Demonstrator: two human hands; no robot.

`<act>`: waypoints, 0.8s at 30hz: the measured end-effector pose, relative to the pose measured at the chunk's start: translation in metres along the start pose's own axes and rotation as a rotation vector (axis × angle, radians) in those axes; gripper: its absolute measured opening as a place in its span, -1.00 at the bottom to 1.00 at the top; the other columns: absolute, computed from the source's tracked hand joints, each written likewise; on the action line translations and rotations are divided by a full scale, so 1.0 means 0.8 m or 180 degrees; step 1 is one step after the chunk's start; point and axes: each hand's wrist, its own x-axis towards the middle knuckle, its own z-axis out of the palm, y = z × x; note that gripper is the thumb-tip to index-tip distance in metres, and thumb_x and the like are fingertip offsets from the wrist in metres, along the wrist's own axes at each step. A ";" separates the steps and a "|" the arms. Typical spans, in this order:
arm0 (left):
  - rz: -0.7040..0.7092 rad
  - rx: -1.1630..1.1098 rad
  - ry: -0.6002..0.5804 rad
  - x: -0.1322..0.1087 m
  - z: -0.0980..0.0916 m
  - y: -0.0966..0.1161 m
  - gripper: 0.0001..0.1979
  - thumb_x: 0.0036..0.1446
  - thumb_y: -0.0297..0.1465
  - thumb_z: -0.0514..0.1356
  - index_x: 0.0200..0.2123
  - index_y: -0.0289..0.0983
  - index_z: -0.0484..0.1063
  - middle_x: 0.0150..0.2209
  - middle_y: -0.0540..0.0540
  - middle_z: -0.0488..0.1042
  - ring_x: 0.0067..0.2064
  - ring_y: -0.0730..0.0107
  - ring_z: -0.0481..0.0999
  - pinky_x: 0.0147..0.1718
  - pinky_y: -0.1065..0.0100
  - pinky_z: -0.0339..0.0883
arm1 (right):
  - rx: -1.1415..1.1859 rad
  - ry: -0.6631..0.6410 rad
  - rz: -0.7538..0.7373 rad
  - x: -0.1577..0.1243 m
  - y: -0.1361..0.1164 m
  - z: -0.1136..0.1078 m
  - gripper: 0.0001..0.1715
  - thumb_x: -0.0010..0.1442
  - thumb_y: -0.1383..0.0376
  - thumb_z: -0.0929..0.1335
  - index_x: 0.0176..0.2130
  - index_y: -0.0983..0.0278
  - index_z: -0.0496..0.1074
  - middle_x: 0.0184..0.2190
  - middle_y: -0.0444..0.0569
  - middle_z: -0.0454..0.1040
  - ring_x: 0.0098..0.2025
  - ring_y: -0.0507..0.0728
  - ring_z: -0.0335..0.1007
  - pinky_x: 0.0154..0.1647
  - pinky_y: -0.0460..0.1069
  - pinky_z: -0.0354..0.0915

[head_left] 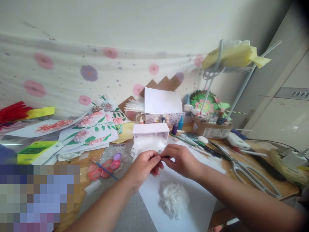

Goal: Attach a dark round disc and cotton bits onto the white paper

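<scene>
My left hand (pixel 147 164) and my right hand (pixel 181 160) meet above the front of the table, thumbs and fingertips pinched together. Whatever lies between them is too small and hidden to name. Below them a ruffled white pom-pom of thin petals (pixel 174 199) rests on a large white sheet of paper (pixel 151 200). Just beyond my fingers stands an open white box (pixel 151 129) with white tissue-like sheets (pixel 148 143) spilling from its front.
Left are painted flower sheets (pixel 89 129), a yellow-green box (pixel 36 153) and a pink plastic palette (pixel 106 169). Large scissors (pixel 243 169) lie at right, before a cardboard box of brushes (pixel 212 130). Paint bottles (pixel 175 128) stand behind the white box. A grey mat (pixel 120 206) covers the front.
</scene>
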 end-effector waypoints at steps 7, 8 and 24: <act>0.0000 0.0088 0.0458 0.004 -0.003 0.001 -0.85 0.01 -0.32 0.15 -0.44 -0.31 0.35 -0.52 0.00 0.40 -0.56 0.54 0.31 -0.54 0.45 0.17 | -0.0844 -0.0140 0.0222 0.004 0.030 -0.020 -0.84 0.08 0.43 0.26 -0.42 0.33 0.44 -0.46 -0.04 0.39 -0.40 0.02 0.28 -0.37 -0.14 0.19; -0.0007 -0.0045 0.0524 0.004 -0.003 0.002 -0.86 0.00 -0.33 0.15 -0.40 -0.31 0.36 -0.48 -0.02 0.42 -0.54 0.52 0.34 -0.52 0.43 0.20 | -0.0964 -0.0004 0.0788 0.002 0.048 -0.032 -0.85 0.08 0.40 0.27 -0.41 0.32 0.44 -0.42 -0.07 0.41 -0.39 0.01 0.30 -0.34 -0.15 0.21; -0.0001 -0.0598 0.0616 0.002 -0.003 0.010 -0.84 -0.02 -0.35 0.13 -0.42 -0.33 0.41 -0.58 0.07 0.17 -0.59 0.64 0.08 -0.60 0.51 -0.06 | -0.2183 -0.0818 0.1950 -0.073 0.211 -0.082 -0.72 0.11 0.49 0.25 -0.20 0.38 0.47 -0.20 0.10 0.35 -0.17 0.12 0.29 -0.11 -0.07 0.17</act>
